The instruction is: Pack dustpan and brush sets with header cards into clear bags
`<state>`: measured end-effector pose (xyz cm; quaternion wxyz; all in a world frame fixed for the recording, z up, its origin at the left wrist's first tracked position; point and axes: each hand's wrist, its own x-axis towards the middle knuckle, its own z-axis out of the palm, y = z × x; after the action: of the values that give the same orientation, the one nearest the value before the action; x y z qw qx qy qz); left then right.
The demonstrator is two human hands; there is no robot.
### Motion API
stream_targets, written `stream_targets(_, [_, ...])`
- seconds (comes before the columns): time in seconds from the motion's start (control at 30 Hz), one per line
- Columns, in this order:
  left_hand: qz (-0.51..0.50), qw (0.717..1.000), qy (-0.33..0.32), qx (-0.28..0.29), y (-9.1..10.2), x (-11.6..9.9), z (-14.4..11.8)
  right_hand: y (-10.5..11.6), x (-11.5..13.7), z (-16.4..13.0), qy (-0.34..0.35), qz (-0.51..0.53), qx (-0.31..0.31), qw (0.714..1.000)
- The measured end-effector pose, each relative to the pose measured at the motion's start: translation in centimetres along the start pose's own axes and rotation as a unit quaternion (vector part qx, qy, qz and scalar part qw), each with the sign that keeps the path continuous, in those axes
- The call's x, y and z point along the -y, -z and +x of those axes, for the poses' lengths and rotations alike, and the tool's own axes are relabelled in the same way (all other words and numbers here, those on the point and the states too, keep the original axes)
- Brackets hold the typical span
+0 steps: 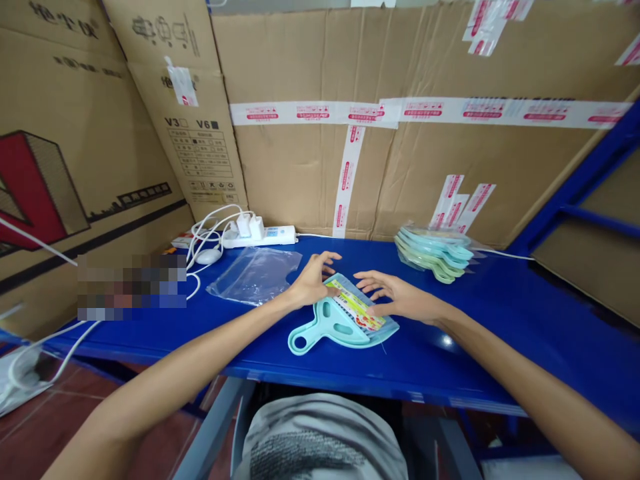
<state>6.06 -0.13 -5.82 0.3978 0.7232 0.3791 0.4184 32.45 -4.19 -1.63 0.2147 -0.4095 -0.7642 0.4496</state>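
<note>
A light-blue mini dustpan (pixel 313 333) lies on the blue table in front of me, its ringed handle pointing to the near left. A printed yellow, green and white label card (pixel 357 305) sits on it. My left hand (pixel 314 280) is over the dustpan's far left corner, fingers curved and apart, with the thumb at the edge of the card. On the other side, my right hand (pixel 395 297) hovers with fingers spread, its thumb by the card's right part. Neither hand is closed round anything. Whether the fingertips touch the dustpan is hard to see.
A clear plastic bag (pixel 255 275) lies flat left of my hands. Behind it is a white power strip (pixel 280 235) with plugs and cables. Bagged blue and green dustpans (pixel 435 250) are stacked at the back right. Cardboard walls (pixel 300 167) stand behind the table (pixel 500 320).
</note>
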Motion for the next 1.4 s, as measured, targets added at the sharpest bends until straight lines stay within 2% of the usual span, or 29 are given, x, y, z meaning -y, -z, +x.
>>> stream_targets(0.1, [0.037, 0.999, -0.018, -0.004, -0.1, -0.2, -0.3, -0.3, 0.2, -0.4, -0.019, -0.076, -0.033, 0.996])
stream_targets(0.2, [0.149, 0.988, -0.029, 0.009, -0.4, -0.4, -0.5, -0.2, 1.5, -2.1, -0.051, -0.154, -0.006, 0.987])
stream_targets(0.3, [0.256, 0.967, -0.018, 0.004, -0.5, -0.6, -0.6, -0.3, 3.2, -3.7, -0.01, -0.216, 0.063, 0.974])
stream_targets(0.4, [0.294, 0.956, 0.017, -0.009, -0.2, -0.7, -0.5, -1.0, 3.6, -4.2, 0.021, -0.25, 0.056, 0.966])
stream_targets(0.5, [0.278, 0.959, 0.053, -0.009, 0.3, -0.7, -0.4, -2.1, 3.0, -3.6, 0.011, -0.272, 0.008, 0.962])
stream_targets(0.57, [0.236, 0.97, 0.054, 0.001, 0.7, -0.7, -0.4, -2.8, 2.6, -3.2, 0.018, -0.281, -0.006, 0.96])
stream_targets(0.7, [0.054, 0.997, 0.054, -0.006, 0.8, -0.9, -0.6, -2.8, 2.4, -2.8, 0.031, -0.298, -0.044, 0.953])
stream_targets(0.77, [-0.049, 0.996, 0.076, -0.007, 0.6, -1.3, -0.7, -2.0, 2.2, -2.5, 0.048, -0.275, -0.024, 0.96])
stream_targets(0.83, [-0.119, 0.989, 0.088, -0.001, 0.2, -2.0, -0.9, -0.9, 1.8, -2.0, 0.053, -0.188, -0.018, 0.981])
stream_targets(0.9, [-0.144, 0.987, 0.069, 0.001, 0.0, -2.7, -1.1, -0.2, 1.4, -1.3, 0.016, -0.053, -0.059, 0.997])
stream_targets(0.97, [-0.141, 0.99, 0.033, 0.001, -0.2, -3.4, -1.3, -0.1, 1.2, -0.7, -0.048, 0.075, -0.088, 0.992])
stream_targets(1.07, [-0.135, 0.991, 0.004, 0.01, -0.4, -3.9, -1.5, -1.3, 1.3, -0.2, -0.091, 0.198, -0.019, 0.976])
stream_targets(1.13, [-0.135, 0.991, 0.005, 0.014, -0.6, -3.9, -1.6, -2.4, 1.3, -0.2, -0.076, 0.24, 0.026, 0.967])
stream_targets(1.2, [-0.128, 0.992, 0.003, 0.018, -0.8, -3.6, -1.3, -3.1, 1.0, -0.1, -0.059, 0.248, 0.034, 0.966])
stream_targets(1.3, [-0.072, 0.997, -0.015, 0.014, 0.1, -3.1, -0.6, -2.9, 0.6, 0.0, -0.044, 0.229, 0.01, 0.972])
stream_targets(1.37, [0.06, 0.997, -0.023, -0.034, 1.6, -2.9, -0.3, -2.0, 0.6, 0.1, -0.038, 0.212, -0.026, 0.976])
stream_targets(1.4, [0.159, 0.985, -0.014, -0.071, 2.5, -2.7, -0.2, -1.4, 0.7, 0.1, -0.039, 0.201, -0.051, 0.977])
